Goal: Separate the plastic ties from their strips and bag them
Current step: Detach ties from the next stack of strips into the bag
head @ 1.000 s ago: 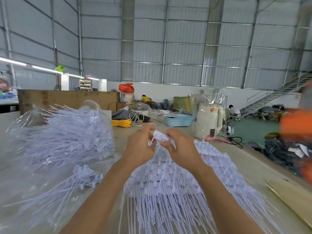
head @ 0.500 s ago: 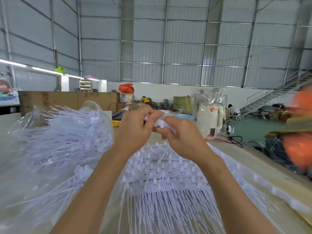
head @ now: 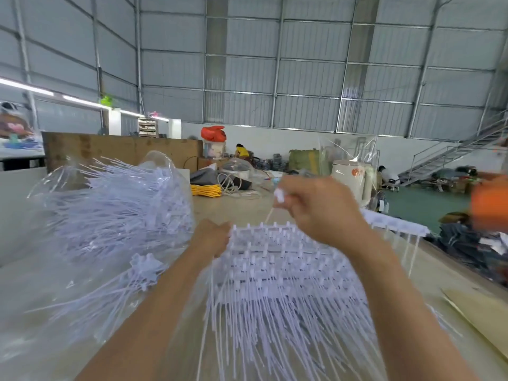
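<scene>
Right hand [head: 321,207]: my fingers curl and pinch one thin white tie [head: 279,198] by its blocky head.
Left hand [head: 211,236]: fingers clamped on the ribbed strips [head: 275,259], near centre of the worktop [head: 242,207].
Bag [head: 118,210]: clear crinkly plastic, left, stuffed with spiky loose ties.

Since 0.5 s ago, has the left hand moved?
Yes. The left hand dropped down and away from the right hand, now at the strip stack's left edge.

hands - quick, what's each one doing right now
Left hand: grips the edge of the white plastic tie strips.
Right hand: pinches one white plastic tie, lifted above them.
</scene>
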A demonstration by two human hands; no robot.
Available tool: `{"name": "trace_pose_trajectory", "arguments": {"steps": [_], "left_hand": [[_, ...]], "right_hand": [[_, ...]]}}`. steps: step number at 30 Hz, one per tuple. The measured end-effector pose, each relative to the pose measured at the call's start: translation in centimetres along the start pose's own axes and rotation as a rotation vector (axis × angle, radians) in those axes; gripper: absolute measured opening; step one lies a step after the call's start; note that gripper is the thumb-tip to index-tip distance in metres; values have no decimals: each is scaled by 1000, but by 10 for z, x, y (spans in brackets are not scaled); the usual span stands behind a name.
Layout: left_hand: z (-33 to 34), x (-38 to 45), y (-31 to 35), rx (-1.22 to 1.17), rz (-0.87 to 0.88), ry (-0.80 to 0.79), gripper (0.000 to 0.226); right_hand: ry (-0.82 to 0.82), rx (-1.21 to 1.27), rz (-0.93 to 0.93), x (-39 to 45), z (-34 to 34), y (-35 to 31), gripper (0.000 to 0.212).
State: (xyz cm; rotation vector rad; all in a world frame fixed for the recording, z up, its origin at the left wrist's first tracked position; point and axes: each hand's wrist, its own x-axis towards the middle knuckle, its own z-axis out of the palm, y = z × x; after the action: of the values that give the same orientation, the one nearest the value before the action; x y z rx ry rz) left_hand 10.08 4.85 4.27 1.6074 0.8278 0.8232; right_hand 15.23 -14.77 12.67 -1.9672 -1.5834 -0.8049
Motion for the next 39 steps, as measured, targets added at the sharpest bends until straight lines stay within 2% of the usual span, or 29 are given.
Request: {"name": "trace_pose_trajectory", "arguments": {"steps": [2, 3, 7, 10, 12, 14, 16, 18, 20, 21, 24, 25, 28, 30, 33, 34, 36, 39], "left_hand": [[-11, 3, -4, -27, 37, 15, 39], [-12, 4, -1, -20, 70, 8, 38], [3, -10, 20, 17, 92, -178, 36], [10, -27, 35, -94, 92, -403, 52], [12, -37, 44, -189, 148, -581, 77], [13, -46, 52, -225, 184, -643, 89], [13, -51, 55, -110, 232, -558, 83], [10, -51, 51, 43, 345, -509, 64], [8, -47, 43, 88, 387, -464, 36], [7, -44, 40, 93, 392, -417, 30], [9, -37, 35, 43, 423, -262, 32], [10, -36, 35, 13, 439, -242, 32], [13, -40, 34, -69, 465, -315, 30], [16, -44, 33, -23, 506, -331, 35], [21, -44, 34, 164, 548, -191, 45], [22, -44, 36, 179, 506, -148, 46], [22, -45, 38, 62, 363, -143, 47], [17, -45, 41, -144, 194, -299, 42]], "right_hand": [[92, 210, -70, -5, -32, -11, 27], [87, 291, -97, -8, -45, -16, 26], [-100, 678, -90, -13, -56, -21, 10], [-190, 719, 17, -10, -30, -11, 7], [-209, 645, 80, -6, -7, 0, 23], [-217, 536, 71, -3, 17, 10, 62], [-196, 441, 100, -1, 35, 16, 93], [-176, 427, 121, 1, 46, 18, 102], [-143, 435, 136, 1, 52, 21, 99], [-150, 377, 156, 2, 51, 22, 91], [-296, -16, 163, 0, 47, 24, 43], [-321, -75, 152, 0, 46, 23, 40], [-282, 25, 121, 1, 47, 23, 34], [-251, 114, 102, 0, 47, 24, 24], [-199, 109, 94, -2, 47, 26, 20], [-168, 106, 78, -2, 48, 26, 21], [-127, 123, 41, -1, 49, 22, 21], [-89, 135, -9, 1, 48, 20, 22]]}}
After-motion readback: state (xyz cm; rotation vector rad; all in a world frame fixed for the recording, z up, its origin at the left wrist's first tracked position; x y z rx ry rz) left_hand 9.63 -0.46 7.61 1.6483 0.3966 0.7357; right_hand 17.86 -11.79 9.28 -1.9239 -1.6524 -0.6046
